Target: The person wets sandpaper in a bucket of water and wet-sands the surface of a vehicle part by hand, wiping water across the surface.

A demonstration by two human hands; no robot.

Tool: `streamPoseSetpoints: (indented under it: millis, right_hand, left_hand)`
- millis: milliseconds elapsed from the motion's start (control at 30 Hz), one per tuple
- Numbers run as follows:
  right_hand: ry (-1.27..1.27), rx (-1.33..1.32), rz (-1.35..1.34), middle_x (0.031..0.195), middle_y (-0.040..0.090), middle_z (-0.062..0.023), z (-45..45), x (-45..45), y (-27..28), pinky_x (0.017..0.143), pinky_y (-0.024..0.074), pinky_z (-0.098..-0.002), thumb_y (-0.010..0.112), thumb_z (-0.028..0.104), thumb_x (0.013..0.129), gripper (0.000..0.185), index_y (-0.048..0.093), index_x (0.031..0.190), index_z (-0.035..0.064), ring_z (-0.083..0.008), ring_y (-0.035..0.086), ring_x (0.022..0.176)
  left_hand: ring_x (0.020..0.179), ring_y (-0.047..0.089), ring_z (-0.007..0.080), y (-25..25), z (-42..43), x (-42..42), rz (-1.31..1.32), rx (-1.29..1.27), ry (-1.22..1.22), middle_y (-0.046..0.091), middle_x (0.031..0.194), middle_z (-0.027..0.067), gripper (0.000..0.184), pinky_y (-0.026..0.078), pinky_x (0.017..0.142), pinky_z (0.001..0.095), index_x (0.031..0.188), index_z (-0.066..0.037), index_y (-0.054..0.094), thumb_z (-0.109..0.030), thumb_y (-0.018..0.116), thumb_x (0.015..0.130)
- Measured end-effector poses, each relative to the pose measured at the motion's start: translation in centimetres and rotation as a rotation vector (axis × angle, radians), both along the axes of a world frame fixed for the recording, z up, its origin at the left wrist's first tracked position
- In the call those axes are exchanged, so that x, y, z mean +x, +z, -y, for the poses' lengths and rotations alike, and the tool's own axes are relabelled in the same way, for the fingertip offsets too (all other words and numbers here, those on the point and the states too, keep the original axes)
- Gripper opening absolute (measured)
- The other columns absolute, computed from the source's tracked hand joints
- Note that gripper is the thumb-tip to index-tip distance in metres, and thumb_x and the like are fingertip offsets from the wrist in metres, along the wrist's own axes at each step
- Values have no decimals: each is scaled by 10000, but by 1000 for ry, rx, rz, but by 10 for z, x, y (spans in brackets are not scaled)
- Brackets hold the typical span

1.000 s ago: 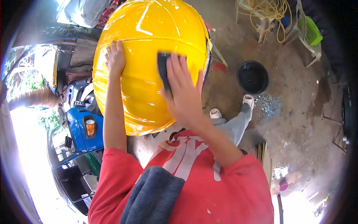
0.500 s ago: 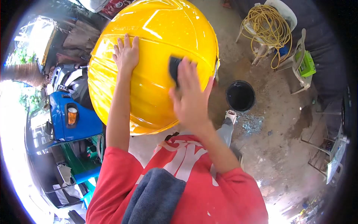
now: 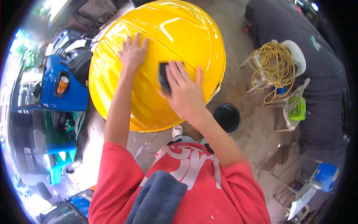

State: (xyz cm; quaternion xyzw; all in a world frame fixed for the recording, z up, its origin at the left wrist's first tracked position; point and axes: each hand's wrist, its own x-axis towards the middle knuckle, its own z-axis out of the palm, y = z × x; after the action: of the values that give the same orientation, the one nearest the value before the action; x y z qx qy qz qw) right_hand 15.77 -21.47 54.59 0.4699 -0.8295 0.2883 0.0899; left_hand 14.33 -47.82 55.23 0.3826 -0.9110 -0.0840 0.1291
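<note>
A large, glossy yellow panel (image 3: 164, 108) with raised creases fills the upper middle of the view. My left hand (image 3: 133, 54) lies on its left part, fingers spread, holding nothing. Right of it, my right hand (image 3: 183, 87) presses a dark pad (image 3: 164, 77) against the yellow surface, the fingers laid over the pad's right side. The pad is slightly blurred. A dark grey towel (image 3: 158, 198) hangs over the front of the red shirt.
A black bucket (image 3: 226, 117) stands on the floor right of the panel. Coiled yellow hose (image 3: 274, 69) rests on a white chair, near a green crate (image 3: 298, 109). A blue vehicle (image 3: 61, 84) is at the left, a blue container (image 3: 326, 177) at the lower right.
The view has turned, so the bucket and chairs appear lower. My left hand has shifted right and my right hand has moved over the panel with the pad.
</note>
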Motion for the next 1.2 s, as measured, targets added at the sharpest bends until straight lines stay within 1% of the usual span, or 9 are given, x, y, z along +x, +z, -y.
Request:
streamPoseSetpoints:
  millis: [133, 233, 367, 567, 667, 867, 1033, 1133, 1200]
  right_hand:
    - [136, 115, -8, 1601, 378, -97, -70, 6, -8, 1145, 184, -687, 710, 357, 874, 729, 462, 1467, 13, -265, 386, 1460]
    - [230, 82, -59, 1591, 397, -93, -29, -28, 3, 1136, 207, -692, 687, 375, 889, 711, 466, 1466, 23, -267, 384, 1462]
    - [335, 51, -168, 1555, 441, -116, 74, -66, -7, 1126, 220, -706, 645, 429, 910, 695, 479, 1446, 17, -292, 383, 1458]
    - [409, 130, -112, 1559, 441, -111, -56, -42, 5, 1128, 204, -719, 588, 428, 956, 633, 488, 1443, 36, -266, 373, 1469]
    - [462, 165, -145, 1579, 415, -113, -36, -58, 9, 1129, 188, -728, 593, 411, 956, 633, 477, 1454, 39, -264, 350, 1486]
    - [512, 142, -217, 1588, 397, -122, 91, -99, -3, 1145, 179, -717, 652, 443, 905, 720, 469, 1455, 16, -277, 366, 1474]
    - [508, 181, -144, 1594, 388, -128, -54, -67, 9, 1140, 182, -710, 674, 324, 896, 711, 419, 1490, 27, -299, 358, 1483]
    - [509, 207, -249, 1564, 419, -151, -42, -73, 10, 1111, 227, -716, 655, 421, 901, 719, 460, 1451, -1, -295, 380, 1458]
    - [515, 146, -292, 1556, 432, -146, 16, -89, 8, 1092, 249, -722, 635, 446, 913, 716, 466, 1447, 0, -296, 392, 1446]
  left_hand:
    - [1535, 189, 399, -12, 29, 43, 17, 64, 259, 230, 1668, 153, 684, 128, 1224, 571, 1589, -261, 335, -612, 348, 1002]
    - [1535, 189, 397, -16, 11, 53, 7, 64, 326, 219, 1672, 149, 672, 121, 1228, 553, 1593, -261, 326, -594, 343, 1009]
    - [1533, 197, 399, -20, 0, 60, -48, 33, 354, 217, 1675, 141, 668, 121, 1230, 544, 1587, -251, 344, -587, 351, 1009]
    - [1539, 196, 376, -20, -2, 57, -41, 38, 337, 207, 1678, 134, 662, 102, 1236, 541, 1590, -251, 337, -575, 353, 1013]
    - [1543, 184, 370, -24, -2, 57, -49, 40, 338, 195, 1684, 123, 659, 92, 1239, 537, 1593, -259, 329, -574, 347, 1014]
    - [1550, 165, 357, -17, -7, 60, -10, 54, 336, 175, 1691, 108, 665, 80, 1241, 536, 1597, -271, 318, -582, 340, 1011]
    - [1537, 206, 377, -25, -8, 55, -28, 27, 349, 213, 1679, 128, 658, 122, 1228, 557, 1600, -279, 308, -565, 359, 1010]
    - [1536, 208, 379, -22, -8, 55, -32, 20, 367, 214, 1678, 130, 656, 123, 1226, 559, 1600, -276, 311, -562, 358, 1011]
    - [1535, 210, 380, -20, -8, 53, -27, 23, 366, 215, 1678, 133, 654, 124, 1225, 560, 1599, -275, 313, -562, 356, 1012]
